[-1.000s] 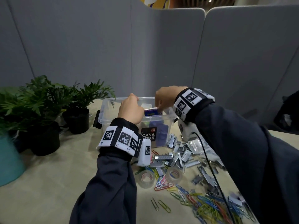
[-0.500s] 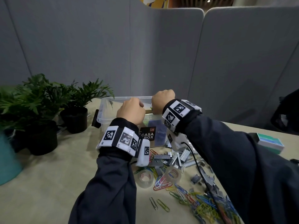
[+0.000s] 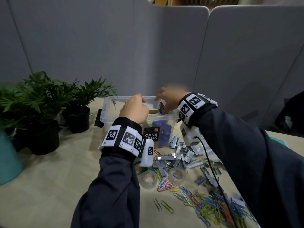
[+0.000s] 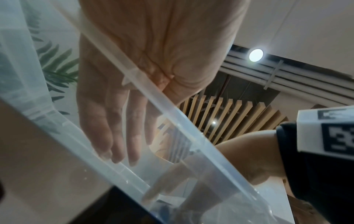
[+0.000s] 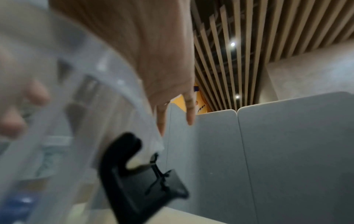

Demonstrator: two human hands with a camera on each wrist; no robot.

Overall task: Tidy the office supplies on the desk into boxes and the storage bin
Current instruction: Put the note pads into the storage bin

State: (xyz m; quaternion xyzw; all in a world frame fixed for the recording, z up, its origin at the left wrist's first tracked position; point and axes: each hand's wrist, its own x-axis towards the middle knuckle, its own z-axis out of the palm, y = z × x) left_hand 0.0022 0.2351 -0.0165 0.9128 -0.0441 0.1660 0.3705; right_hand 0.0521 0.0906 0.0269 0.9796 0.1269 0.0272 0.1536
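Observation:
A clear storage bin [image 3: 107,111] labelled CASA BOX stands at the back of the desk, with boxes inside up to near the rim. My left hand [image 3: 134,109] reaches over the front rim [image 4: 172,112]. Its fingers [image 4: 114,136] lie straight inside the bin and grip nothing. My right hand [image 3: 169,100], blurred, is over the bin's right end. Thumb and forefinger seem to pinch a small blue box [image 3: 162,106] tilted on edge, while the other fingers [image 5: 189,112] spread straight. Staple strips [image 3: 182,153], coloured paper clips [image 3: 209,209] and two tape rolls [image 3: 148,179] lie loose in front.
Potted plants [image 3: 77,119] stand left of the bin and a teal pot [image 3: 6,162] sits at the far left edge. A black latch [image 5: 138,174] hangs on the bin's end. Grey partitions close off the back. A cable runs from my right wrist across the staples.
My right hand carried the blue box down into the bin, then rose a little with its fingers spreading, and the box now stands tilted. My left hand stayed in the bin.

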